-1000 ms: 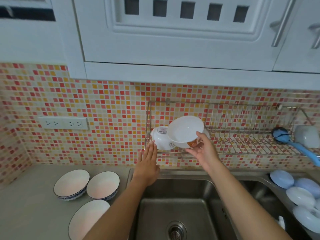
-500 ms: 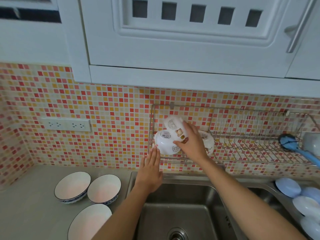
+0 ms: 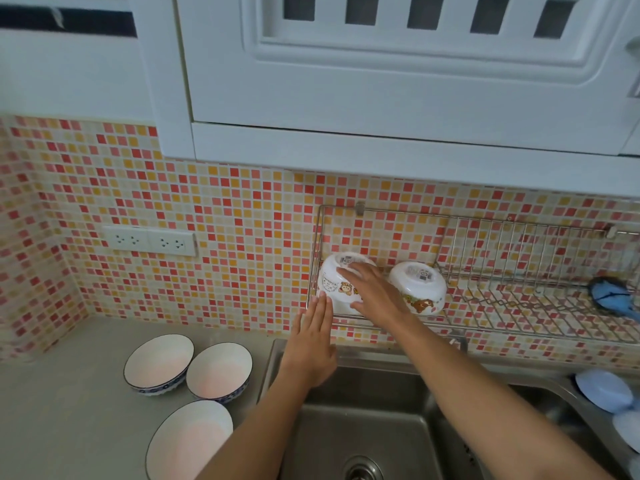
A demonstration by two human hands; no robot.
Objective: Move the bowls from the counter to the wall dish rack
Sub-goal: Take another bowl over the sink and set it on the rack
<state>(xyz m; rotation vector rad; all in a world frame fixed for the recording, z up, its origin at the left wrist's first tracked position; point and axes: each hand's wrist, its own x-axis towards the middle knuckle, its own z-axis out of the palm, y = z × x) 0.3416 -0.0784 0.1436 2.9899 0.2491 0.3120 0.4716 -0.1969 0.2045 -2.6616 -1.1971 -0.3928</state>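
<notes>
Right hand point(image 3: 372, 292) grips upside-down white cartoon-print bowl point(image 3: 337, 284) at left end of wall dish rack point(image 3: 485, 271), fingers curled over base and side. Bowl sits in rack. Left hand point(image 3: 313, 344) flat, fingers straight, fingertips at rack's lower left corner just beside that bowl; contact unclear. Second cartoon-print bowl point(image 3: 420, 287) upside down in rack, just right of first. Three blue-rimmed bowls point(image 3: 159, 363) upright on counter point(image 3: 69, 410), left of sink point(image 3: 363, 420). Blue brush point(image 3: 611, 299) at rack's right end.
</notes>
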